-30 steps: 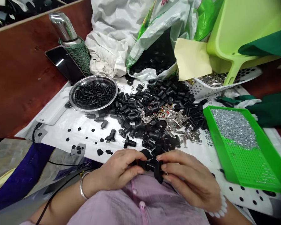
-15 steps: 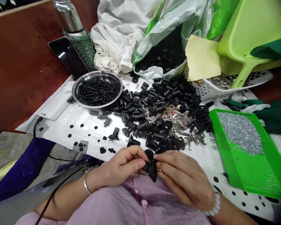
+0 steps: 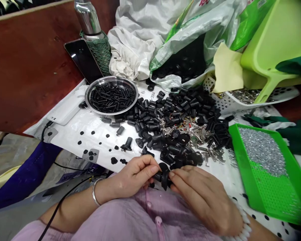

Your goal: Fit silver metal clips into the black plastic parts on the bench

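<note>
Head view: black fittings (image 3: 150, 125) litter a white sheet (image 3: 65, 140).

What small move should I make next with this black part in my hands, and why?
I'd probably turn the black flanged part a little to look it over: your left hand and right hand pinch it close together, so they hide much of it from view.

- The left hand (image 3: 136, 177) and the right hand (image 3: 203, 201) are turning the black plastic fitting (image 3: 164, 178) between them
- The head camera is swinging left, sliding the steel dish (image 3: 111, 95) rightward in view
</note>
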A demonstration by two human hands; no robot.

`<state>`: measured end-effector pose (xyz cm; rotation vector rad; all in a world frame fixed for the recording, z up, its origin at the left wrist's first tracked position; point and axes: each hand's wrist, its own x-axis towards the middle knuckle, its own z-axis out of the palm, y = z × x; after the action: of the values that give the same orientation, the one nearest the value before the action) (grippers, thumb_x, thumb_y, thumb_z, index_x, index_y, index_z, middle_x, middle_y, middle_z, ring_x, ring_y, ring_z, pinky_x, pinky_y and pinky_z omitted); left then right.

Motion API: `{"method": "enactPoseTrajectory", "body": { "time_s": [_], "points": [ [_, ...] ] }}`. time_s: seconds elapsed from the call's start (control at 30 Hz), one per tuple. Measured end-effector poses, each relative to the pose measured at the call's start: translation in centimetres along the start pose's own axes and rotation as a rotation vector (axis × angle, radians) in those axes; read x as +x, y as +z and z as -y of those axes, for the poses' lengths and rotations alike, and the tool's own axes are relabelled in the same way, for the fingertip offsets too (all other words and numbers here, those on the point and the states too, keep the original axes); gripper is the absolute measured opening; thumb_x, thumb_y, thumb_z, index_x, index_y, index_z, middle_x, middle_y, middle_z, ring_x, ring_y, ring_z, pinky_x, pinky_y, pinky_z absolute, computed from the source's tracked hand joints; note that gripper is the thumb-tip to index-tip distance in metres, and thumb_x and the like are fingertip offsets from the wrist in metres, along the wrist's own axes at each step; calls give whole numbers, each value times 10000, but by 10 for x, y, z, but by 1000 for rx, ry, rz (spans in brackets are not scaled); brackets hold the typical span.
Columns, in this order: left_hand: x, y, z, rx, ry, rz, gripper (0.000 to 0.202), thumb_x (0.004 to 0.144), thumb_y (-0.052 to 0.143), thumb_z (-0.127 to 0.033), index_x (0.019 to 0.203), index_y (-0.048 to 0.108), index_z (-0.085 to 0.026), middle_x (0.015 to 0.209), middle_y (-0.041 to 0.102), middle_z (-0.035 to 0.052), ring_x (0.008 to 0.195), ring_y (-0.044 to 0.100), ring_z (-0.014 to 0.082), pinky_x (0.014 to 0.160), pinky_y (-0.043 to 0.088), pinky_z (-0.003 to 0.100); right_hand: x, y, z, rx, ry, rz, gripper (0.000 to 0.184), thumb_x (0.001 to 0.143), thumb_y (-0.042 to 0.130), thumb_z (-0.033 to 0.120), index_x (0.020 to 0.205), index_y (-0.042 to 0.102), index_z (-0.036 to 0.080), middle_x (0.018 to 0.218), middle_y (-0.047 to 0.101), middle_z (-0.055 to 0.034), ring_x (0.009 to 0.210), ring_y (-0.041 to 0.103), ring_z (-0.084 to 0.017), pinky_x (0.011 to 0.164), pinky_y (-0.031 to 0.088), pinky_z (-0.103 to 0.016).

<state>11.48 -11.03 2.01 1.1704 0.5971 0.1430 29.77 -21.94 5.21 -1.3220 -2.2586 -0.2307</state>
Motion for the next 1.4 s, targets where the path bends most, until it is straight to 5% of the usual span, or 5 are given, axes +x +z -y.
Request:
{"method": "enactPoseTrajectory", "body": {
  "time_s": [0.13, 0.57, 0.93, 1.27, 1.4],
  "points": [
    [0, 1, -4, -5, -13, -3, 356, 850, 464, -499, 828, 504, -146, 557, 409, -63, 458, 401, 54, 439, 349, 167, 10, -5, 2, -61, -73, 48, 193, 870, 479, 138, 996, 623, 114, 878, 711, -91, 780, 659, -193, 713, 549, -346],
    [5, 2, -7, 7, 160, -103, 304, 842, 497, -460, 825, 463, -159, 547, 428, -69, 411, 415, 49, 396, 343, 160, 20, 20, 3, 521, 517, 2, 183, 893, 434, 145, 753, 549, 172, 603, 518, 15, 534, 504, -91, 479, 411, -197],
    [8, 12, -5, -224, 1, -127, 279, 903, 357, -445, 1003, 469, -210, 468, 227, -112, 354, 176, 39, 331, 195, 128, 14, 23, 0, 63, 22, -33, 116, 879, 470, 133, 954, 553, 100, 722, 607, -71, 667, 539, -163, 600, 449, -296],
    [9, 16, 0, 219, 303, -248, 272, 946, 284, -310, 1122, 466, -211, 606, 346, -55, 494, 302, 67, 445, 273, 171, 9, 36, 11, 384, 398, -7, 248, 928, 333, 183, 721, 470, 181, 606, 466, 9, 544, 448, -106, 485, 376, -214],
    [12, 18, 1, 130, 272, -217, 279, 942, 287, -309, 1141, 456, -210, 626, 365, -53, 471, 287, 58, 418, 257, 164, 11, 31, 7, 478, 471, 45, 272, 933, 342, 188, 683, 450, 186, 592, 463, 26, 541, 466, -85, 499, 394, -189]
  ]
}}
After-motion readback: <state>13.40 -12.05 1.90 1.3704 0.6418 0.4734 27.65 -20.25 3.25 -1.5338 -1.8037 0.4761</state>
